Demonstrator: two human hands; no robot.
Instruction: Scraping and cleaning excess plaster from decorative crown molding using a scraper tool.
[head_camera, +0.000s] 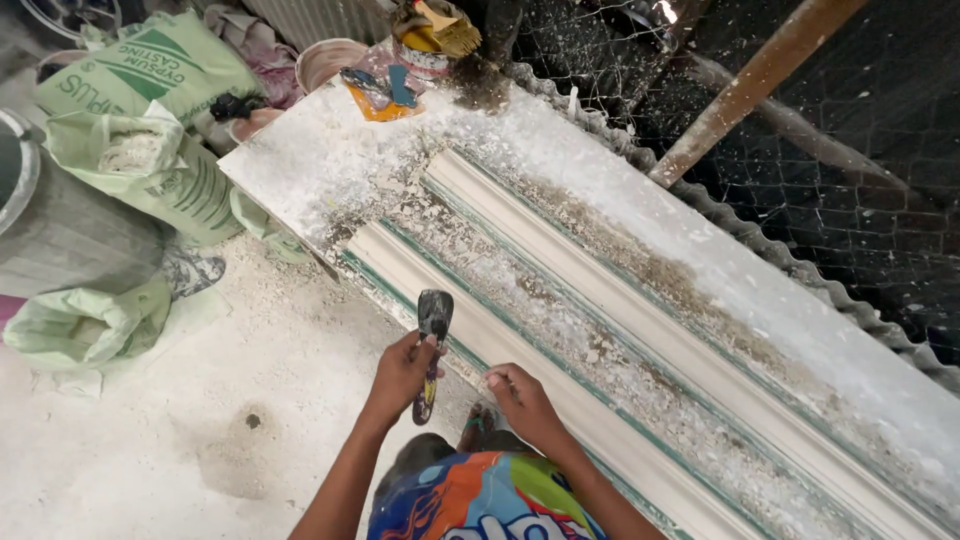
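The left hand (400, 372) has its grip clamped on a putty knife (432, 345), blade above it, while the right hand (522, 400), fingers loosely curled, rests on the near plaster cornice moulding (560, 375), whose fragile edge might chip under a slipping blade.

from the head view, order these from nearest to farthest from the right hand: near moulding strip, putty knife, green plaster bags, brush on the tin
1. near moulding strip, under the right hand
2. putty knife, in the left hand
3. green plaster bags, far left on the floor
4. brush on the tin, top of the table

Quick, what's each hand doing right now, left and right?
Left hand: closed around the handle of a scraper, blade up.
Right hand: holding nothing, fingers curled, resting on the edge of the near white moulding.
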